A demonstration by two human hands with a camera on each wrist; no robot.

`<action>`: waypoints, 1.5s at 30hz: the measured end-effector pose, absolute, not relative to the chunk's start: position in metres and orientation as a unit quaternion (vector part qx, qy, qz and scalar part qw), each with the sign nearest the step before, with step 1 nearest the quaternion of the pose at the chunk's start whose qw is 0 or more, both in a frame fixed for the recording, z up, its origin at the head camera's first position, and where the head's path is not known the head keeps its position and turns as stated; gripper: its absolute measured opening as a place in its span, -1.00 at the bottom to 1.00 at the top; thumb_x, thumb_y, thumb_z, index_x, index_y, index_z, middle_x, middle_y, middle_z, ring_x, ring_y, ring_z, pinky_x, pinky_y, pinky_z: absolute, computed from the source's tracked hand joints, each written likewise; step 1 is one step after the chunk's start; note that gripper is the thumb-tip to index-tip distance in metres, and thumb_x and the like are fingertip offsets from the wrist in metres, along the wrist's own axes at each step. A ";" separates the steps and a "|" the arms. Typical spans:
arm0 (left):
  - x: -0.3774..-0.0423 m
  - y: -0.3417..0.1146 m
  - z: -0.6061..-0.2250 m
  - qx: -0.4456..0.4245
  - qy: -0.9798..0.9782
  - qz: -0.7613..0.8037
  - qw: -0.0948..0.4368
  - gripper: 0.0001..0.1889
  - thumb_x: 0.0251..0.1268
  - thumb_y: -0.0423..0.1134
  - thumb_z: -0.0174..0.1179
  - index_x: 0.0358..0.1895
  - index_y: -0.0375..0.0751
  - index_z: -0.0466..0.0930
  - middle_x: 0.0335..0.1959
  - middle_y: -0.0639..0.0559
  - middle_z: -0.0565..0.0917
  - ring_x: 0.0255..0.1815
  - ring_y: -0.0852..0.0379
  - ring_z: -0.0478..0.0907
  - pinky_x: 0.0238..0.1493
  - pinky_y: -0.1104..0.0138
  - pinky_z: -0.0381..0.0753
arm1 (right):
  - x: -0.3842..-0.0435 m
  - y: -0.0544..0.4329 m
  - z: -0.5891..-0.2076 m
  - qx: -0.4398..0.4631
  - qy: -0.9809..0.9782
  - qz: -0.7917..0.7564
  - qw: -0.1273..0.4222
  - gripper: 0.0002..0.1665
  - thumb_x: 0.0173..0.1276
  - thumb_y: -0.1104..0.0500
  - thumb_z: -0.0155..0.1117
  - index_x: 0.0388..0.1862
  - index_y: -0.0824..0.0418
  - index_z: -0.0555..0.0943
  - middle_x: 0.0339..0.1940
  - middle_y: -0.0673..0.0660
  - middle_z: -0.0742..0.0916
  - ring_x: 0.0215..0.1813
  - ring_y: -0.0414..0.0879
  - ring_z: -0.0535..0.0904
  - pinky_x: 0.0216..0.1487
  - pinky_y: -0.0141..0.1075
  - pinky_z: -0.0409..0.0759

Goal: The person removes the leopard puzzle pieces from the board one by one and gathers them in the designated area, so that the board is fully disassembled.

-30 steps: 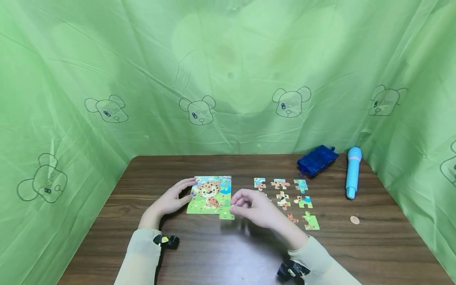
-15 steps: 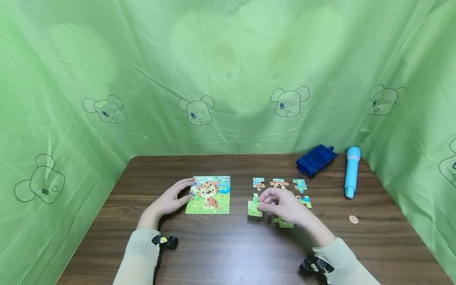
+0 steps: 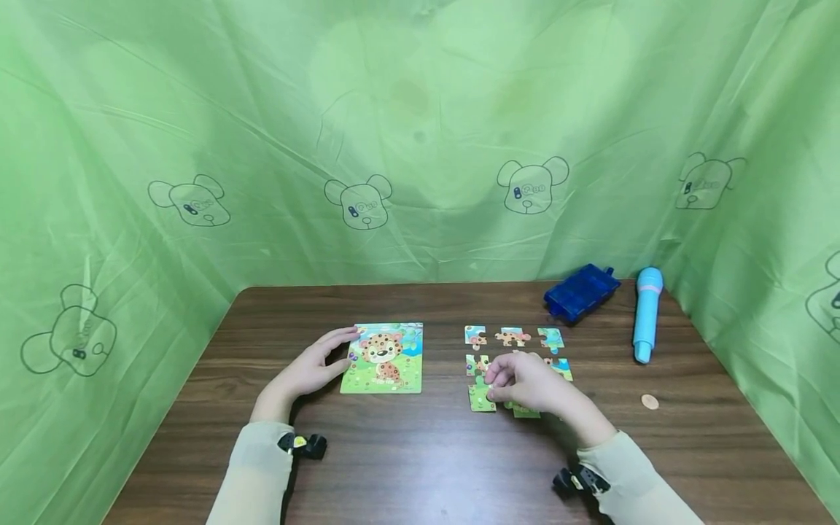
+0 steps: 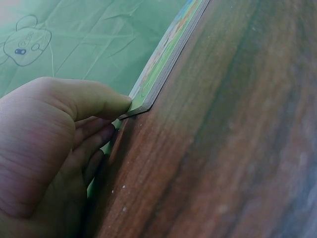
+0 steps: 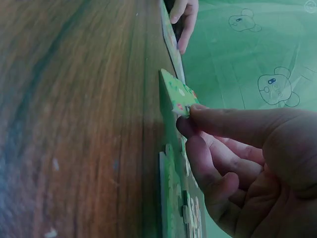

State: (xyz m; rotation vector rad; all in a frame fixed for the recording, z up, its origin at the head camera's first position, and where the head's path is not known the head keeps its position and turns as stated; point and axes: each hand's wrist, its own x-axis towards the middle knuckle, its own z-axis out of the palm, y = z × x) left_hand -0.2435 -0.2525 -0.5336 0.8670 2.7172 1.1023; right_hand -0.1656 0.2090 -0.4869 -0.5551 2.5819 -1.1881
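Observation:
A square picture card (image 3: 383, 359) with a spotted leopard cub on it lies left of centre on the table. My left hand (image 3: 313, 370) rests at its left edge, thumb and fingertips touching the border; in the left wrist view the thumb (image 4: 94, 99) meets the card's corner. Over to the right, my right hand (image 3: 525, 380) pinches a green puzzle piece (image 3: 482, 399) between thumb and finger. The right wrist view shows that piece (image 5: 177, 93) tilted, one end above the table. Several loose leopard puzzle pieces (image 3: 512, 337) lie around the right hand, which partly hides some.
A dark blue translucent case (image 3: 581, 293) and a light blue toy microphone (image 3: 647, 315) lie at the back right. A small round tan disc (image 3: 650, 402) is on the wooden table (image 3: 407, 467) at the right. Green printed cloth (image 3: 420, 146) hangs behind and at both sides.
My right hand has carried the green piece from the card's lower right corner rightward to the loose pieces. The left hand stays at the card.

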 end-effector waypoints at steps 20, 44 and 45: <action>-0.244 -0.252 -0.534 0.278 0.891 0.356 0.044 -0.42 0.62 -0.28 0.29 0.62 -0.19 0.46 0.70 -0.17 0.34 0.72 -0.29 0.20 0.63 -0.28 0.22 | -0.168 0.212 -0.494 -0.192 0.906 -0.364 0.096 -0.76 0.26 0.15 0.72 -0.26 0.08 0.75 -0.43 -0.15 0.72 -0.35 -0.23 0.62 -0.32 -0.32 0.58; -0.243 -0.254 -0.534 0.267 0.891 0.362 0.060 -0.42 0.63 -0.27 0.27 0.63 -0.17 0.44 0.73 -0.14 0.29 0.74 -0.27 0.15 0.66 -0.27 0.17 | -0.165 0.202 -0.498 -0.210 0.920 -0.322 0.075 -0.79 0.31 0.16 0.69 -0.31 0.01 0.74 -0.44 -0.20 0.67 -0.34 -0.30 0.56 -0.23 -0.33 0.59; -0.244 -0.254 -0.534 0.267 0.891 0.363 0.060 -0.41 0.63 -0.28 0.27 0.63 -0.17 0.44 0.73 -0.13 0.29 0.74 -0.27 0.16 0.66 -0.27 0.17 | -0.165 0.202 -0.498 -0.209 0.920 -0.322 0.076 -0.79 0.31 0.16 0.69 -0.31 0.01 0.73 -0.44 -0.20 0.66 -0.34 -0.30 0.56 -0.24 -0.33 0.58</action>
